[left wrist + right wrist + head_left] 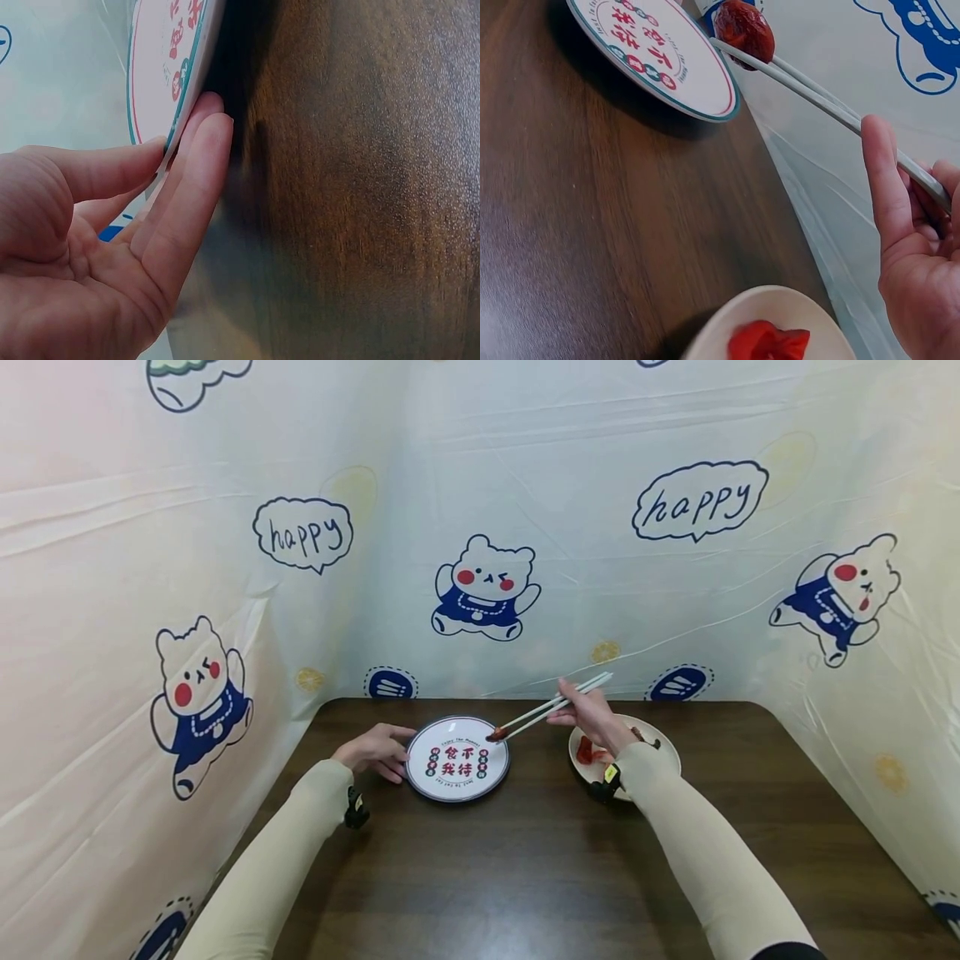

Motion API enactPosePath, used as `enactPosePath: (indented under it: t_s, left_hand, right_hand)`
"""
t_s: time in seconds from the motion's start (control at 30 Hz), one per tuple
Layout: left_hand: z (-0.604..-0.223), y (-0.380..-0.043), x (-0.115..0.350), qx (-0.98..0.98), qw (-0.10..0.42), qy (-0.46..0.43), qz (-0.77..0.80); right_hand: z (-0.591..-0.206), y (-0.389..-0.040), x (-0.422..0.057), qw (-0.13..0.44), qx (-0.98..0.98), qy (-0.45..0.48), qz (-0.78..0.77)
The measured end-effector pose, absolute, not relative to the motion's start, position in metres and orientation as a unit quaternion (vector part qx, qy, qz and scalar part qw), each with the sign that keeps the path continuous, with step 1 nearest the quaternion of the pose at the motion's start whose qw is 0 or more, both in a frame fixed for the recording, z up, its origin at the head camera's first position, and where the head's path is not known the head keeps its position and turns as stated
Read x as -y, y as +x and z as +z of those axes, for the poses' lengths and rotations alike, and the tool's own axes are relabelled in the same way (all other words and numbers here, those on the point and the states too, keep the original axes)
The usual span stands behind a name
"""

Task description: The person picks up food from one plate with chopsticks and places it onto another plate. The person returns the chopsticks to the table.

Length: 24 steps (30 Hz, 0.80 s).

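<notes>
My left hand point(377, 750) pinches the left rim of a white plate point(457, 787) with red lettering and a dark border. In the left wrist view, the thumb point(112, 171) lies on the rim and fingers reach beneath it. My right hand point(591, 717) grips a pair of pale chopsticks point(536, 716). Between their tips is a glossy, wrinkled, dark red piece of food point(744, 31) that looks like a dried red date. In the head view it overlaps the lettered plate's right edge.
Partly behind my right wrist, a cream plate point(670, 745) on the right holds red food pieces point(585, 750). Both plates are on a dark brown wooden table point(480, 877). A printed cloth point(480, 468) hangs behind and at the sides of the table.
</notes>
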State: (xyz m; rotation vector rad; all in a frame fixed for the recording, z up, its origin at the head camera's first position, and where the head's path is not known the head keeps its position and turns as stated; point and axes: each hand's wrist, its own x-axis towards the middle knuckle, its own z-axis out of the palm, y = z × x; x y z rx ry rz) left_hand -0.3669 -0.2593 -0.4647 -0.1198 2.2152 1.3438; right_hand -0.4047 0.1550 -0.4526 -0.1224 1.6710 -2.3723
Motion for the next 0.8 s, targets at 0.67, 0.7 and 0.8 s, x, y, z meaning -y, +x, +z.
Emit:
enactPosePath:
  t_s: [0.67,0.7,0.8]
  left_hand:
    - [-0.466,-0.369,0.26,-0.824,0.267,-0.047,0.498]
    - [-0.466,-0.368,0.26,-0.824,0.268,-0.047,0.498]
    - [-0.466,-0.368,0.259,-0.824,0.268,-0.047,0.497]
  right_hand:
    - [-0.461,-0.405,-0.128,0.102,-0.583,-0.024,-0.806]
    - [-0.461,-0.405,-0.127,0.101,-0.582,-0.022,-0.806]
    - [-0.462,-0.404,-0.124,0.1,-0.582,-0.022,-0.806]
